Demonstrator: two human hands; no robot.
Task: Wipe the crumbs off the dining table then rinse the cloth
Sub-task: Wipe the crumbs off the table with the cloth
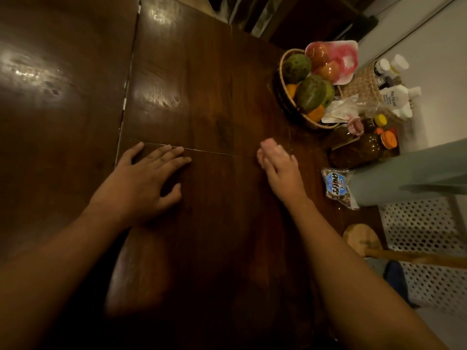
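The dark wooden dining table fills most of the view. My left hand lies flat on it, palm down, fingers spread, holding nothing. My right hand rests on the table to the right, fingers together and extended, edge of the hand toward the wood. No cloth is in view. Crumbs are too small to make out in this dim light.
A wicker fruit basket with mangoes and a pink tray sits at the right edge. Beside it stand dark jars, a snack packet, white bottles in a woven holder, and a pale green cloth-like shape. A round wooden board lies near the right edge.
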